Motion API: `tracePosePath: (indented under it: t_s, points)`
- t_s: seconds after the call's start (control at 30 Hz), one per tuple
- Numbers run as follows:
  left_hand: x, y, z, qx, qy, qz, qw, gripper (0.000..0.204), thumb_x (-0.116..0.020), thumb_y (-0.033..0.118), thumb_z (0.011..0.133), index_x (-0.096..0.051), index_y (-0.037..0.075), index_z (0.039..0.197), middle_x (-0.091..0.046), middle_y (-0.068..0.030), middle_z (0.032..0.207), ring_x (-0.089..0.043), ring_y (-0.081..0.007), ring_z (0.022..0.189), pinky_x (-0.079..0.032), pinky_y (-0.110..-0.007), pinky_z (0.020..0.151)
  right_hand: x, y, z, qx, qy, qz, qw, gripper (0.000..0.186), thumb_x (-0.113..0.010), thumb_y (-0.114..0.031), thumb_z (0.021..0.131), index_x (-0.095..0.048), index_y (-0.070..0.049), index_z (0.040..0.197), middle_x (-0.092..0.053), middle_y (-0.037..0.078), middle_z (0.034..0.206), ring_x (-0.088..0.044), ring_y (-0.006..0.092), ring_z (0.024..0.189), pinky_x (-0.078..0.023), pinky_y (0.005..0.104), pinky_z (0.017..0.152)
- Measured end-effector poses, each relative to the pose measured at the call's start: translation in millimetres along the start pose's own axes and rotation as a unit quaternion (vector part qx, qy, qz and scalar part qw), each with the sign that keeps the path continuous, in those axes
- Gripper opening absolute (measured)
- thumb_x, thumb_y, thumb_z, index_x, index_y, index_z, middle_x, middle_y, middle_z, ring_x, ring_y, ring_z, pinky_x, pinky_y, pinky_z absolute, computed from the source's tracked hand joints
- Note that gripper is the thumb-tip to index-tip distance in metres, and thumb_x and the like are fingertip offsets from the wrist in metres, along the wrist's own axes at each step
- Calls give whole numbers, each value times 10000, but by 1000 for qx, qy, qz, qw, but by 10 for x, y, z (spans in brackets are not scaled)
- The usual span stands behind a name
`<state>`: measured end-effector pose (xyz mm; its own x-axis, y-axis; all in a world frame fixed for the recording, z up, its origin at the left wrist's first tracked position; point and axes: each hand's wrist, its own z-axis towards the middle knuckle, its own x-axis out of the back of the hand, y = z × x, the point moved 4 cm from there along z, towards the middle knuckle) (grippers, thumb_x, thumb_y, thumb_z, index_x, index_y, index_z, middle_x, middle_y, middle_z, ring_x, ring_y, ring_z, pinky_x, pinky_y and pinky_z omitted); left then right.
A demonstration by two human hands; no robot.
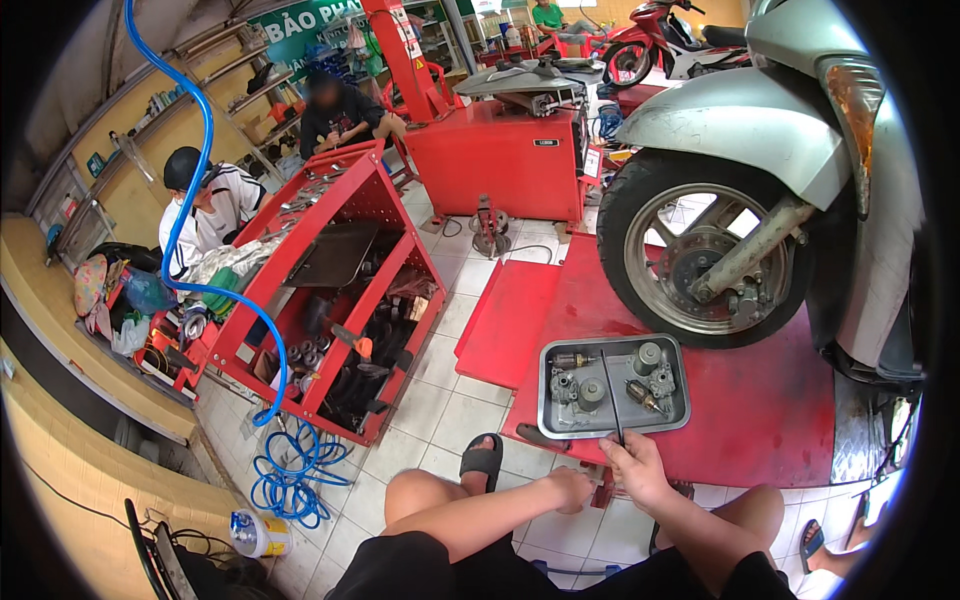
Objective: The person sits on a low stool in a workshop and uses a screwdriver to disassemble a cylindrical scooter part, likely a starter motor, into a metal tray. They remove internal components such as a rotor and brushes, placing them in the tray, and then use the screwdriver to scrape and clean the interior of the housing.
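My right hand [637, 468] grips a thin dark rod [608, 390], which points forward over a metal tray [550, 350]. In the tray lie two silver carburetor-like parts [590, 392] and small brass-and-metal fittings [645, 398]. My left hand [572, 488] is closed just below the tray, by the near edge of the red lift platform [760, 420]; what its fingers hold, if anything, is hidden. Directly behind the tray stands a silver scooter's front wheel [625, 270].
A red tool cart [330, 400] stands left, a blue coiled hose [295, 475] and bucket [265, 535] beside it. A red machine [490, 160] is behind. Co-workers [205, 205] [335, 115] sit at back left, another person [548, 15] farther back. Someone's sandalled foot [815, 545] is at lower right.
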<state>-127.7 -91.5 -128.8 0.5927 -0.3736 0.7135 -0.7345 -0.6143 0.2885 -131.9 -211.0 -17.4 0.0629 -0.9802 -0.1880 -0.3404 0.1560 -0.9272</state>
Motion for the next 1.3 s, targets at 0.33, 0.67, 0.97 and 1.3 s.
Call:
tracePosePath:
  t_s: [0.33,0.67,0.97,1.3]
  points:
    - [141,60,199,-32,71,-15,997,446,-666,250,871,-602,33,1256,-610,-158,1322,-608,-295,1215,-495,-419,1008,27,15,-47,123,23,-85,988,196,-653,-192,979,-596,-5,970,-537,-26,704,-445,33,538,-337,221,462]
    - [212,151,-47,-4,3,6,1000,452,-631,177,857,-595,23,1280,-629,-170,1290,-619,-319,1202,-509,-437,978,204,45,-90,43,73,54,995,178,-644,-190,986,-577,-45,906,-425,-76,589,-346,17,439,-250,227,394]
    - [186,-64,-247,13,-11,18,1000,510,-664,385,911,-549,38,1266,-596,-168,1276,-616,-333,1171,-503,-463,986,234,159,17,48,45,-89,994,280,-695,-246,931,-661,30,966,-626,52,748,-553,109,714,-462,313,647]
    - [298,-10,-202,-4,2,42,999,478,-660,375,919,-550,32,1232,-606,-162,1226,-625,-323,1149,-506,-446,969,276,29,95,151,136,-105,973,280,-697,-237,936,-625,26,874,-544,19,682,-450,88,638,-404,296,575]
